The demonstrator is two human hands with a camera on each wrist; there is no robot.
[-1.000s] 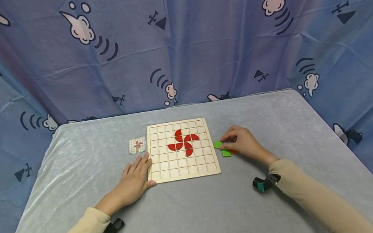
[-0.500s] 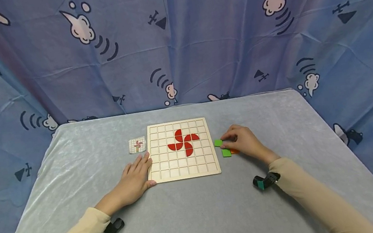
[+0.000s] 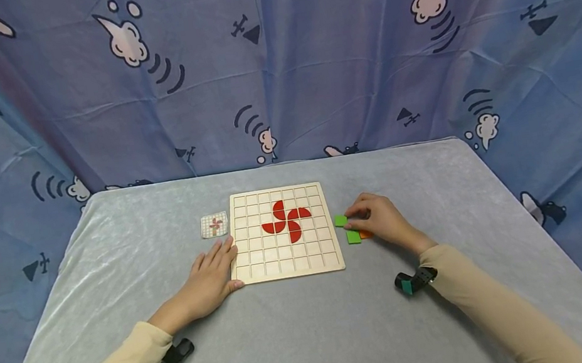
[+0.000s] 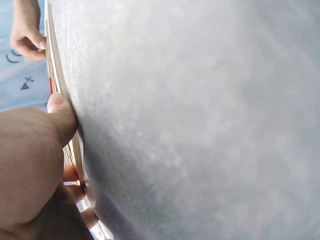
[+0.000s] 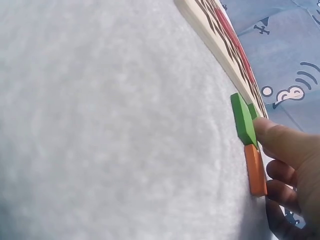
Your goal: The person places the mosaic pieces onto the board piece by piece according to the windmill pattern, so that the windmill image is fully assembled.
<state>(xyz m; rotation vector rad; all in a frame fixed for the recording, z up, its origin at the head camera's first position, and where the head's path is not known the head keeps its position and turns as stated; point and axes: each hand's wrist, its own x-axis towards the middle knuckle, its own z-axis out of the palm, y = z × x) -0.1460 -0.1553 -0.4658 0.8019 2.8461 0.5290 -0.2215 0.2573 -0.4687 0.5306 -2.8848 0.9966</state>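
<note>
My left hand (image 3: 210,283) lies with fingers spread along the left edge of a wooden grid board (image 3: 264,262), thumb at its near left corner. Several red quarter-round pieces (image 3: 296,231) form a pinwheel on the board. To its right, my right hand (image 3: 383,221) pinches a green square tile (image 3: 340,221) between thumb and index finger. Nearer to me lie a second green tile (image 3: 354,237) and an orange tile (image 3: 365,234), partly covered by the hand. In the right wrist view the thumb is by the green tile (image 5: 243,119), above the orange tile (image 5: 255,171).
A small card (image 3: 214,225) printed with a grid and pinwheel lies left of the board. Grey cloth (image 3: 305,344) covers the table, and a blue patterned curtain (image 3: 213,48) hangs behind it. Dark straps with devices sit at both wrists.
The green tile at my right fingertips has turned straighter and shifted slightly away from me. My left hand and the board stay in place.
</note>
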